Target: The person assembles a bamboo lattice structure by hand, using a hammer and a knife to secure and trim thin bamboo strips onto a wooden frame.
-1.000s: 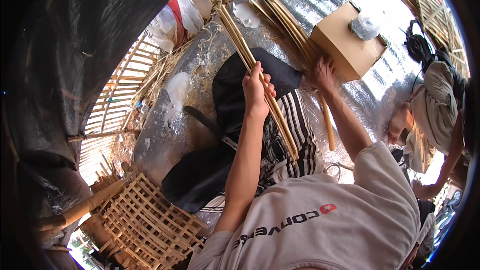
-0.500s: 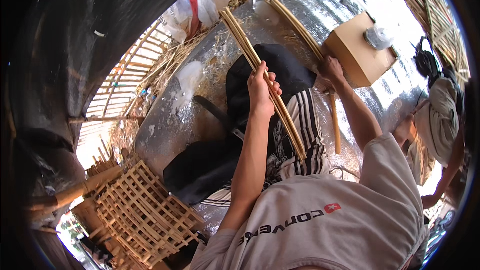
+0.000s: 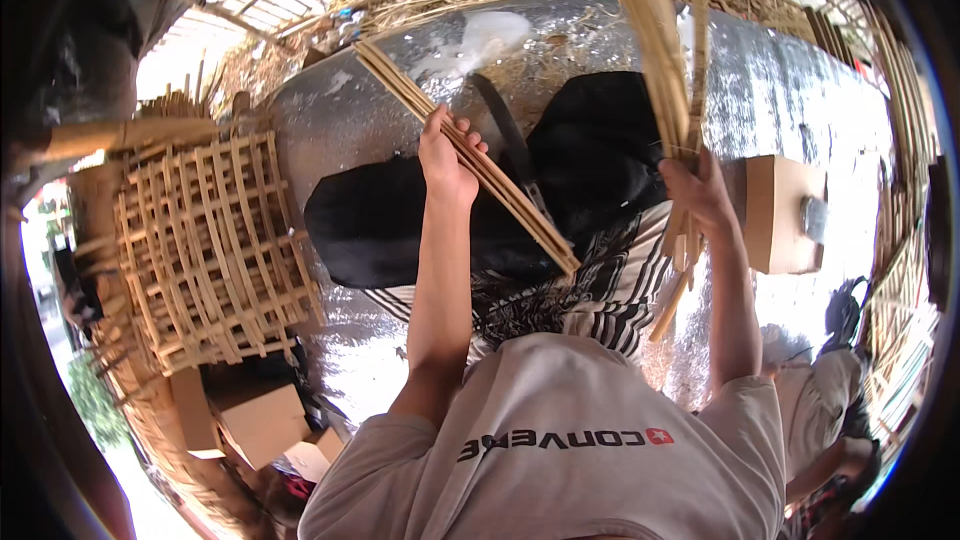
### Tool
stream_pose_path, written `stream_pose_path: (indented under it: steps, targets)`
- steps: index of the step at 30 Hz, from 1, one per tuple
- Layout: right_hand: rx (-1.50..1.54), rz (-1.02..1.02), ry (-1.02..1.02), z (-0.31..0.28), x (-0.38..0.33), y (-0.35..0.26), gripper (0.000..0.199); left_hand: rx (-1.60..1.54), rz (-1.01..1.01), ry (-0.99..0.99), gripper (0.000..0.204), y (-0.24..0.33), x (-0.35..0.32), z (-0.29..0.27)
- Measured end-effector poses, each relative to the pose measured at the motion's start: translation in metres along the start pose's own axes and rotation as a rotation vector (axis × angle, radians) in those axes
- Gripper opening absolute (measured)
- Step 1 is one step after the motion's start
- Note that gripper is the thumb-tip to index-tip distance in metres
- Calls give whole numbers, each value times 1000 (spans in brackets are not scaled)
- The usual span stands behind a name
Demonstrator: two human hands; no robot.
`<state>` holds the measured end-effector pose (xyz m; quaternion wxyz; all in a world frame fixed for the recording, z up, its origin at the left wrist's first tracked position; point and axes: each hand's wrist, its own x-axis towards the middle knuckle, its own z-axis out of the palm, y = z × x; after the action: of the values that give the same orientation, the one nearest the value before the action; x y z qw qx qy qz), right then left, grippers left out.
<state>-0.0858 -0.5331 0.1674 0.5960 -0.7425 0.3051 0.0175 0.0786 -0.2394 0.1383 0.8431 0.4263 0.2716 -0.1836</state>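
Note:
A bundle of thin bamboo strips [image 3: 395, 76] slants down across the middle, and my left hand [image 3: 450, 165] is closed around it. My right hand [image 3: 697, 188] grips a second bundle of bamboo strips [image 3: 655, 50] to the right. Those strips stand up and fan apart, blurred at their far ends, with some ends poking out below the hand. Black cloth [image 3: 370, 220] covers my legs over striped fabric [image 3: 640, 285]. Between my hands, a dark curved blade [image 3: 505, 130] lies over the cloth.
Stacked woven bamboo lattices [image 3: 215, 240] stand at the left, above an open cardboard box [image 3: 262, 422]. A closed cardboard box [image 3: 765, 215] with a clear tape roll [image 3: 813, 220] sits at the right on the silver sheet [image 3: 330, 110]. Another person [image 3: 820, 410] sits at the lower right.
The view has turned, so the lattices and boxes show differently. The right hand's strips have swung upright and spread apart. My left hand keeps hold of its bundle.

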Motion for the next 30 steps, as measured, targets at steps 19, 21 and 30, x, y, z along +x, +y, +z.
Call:
stream_pose_path:
  steps: [19, 21, 30]
  targets:
    - [-1071, -651, -421, 202, 199, -9, 52, -440, 36, 274, 32, -63, 124, -32]
    - [-1059, -678, -384, 204, 195, -4, 56, -425, -5, 241, 29, -63, 132, -35]
    - [-948, -820, -264, 191, 195, 5, 44, -576, -21, 274, 24, -32, 87, -28]
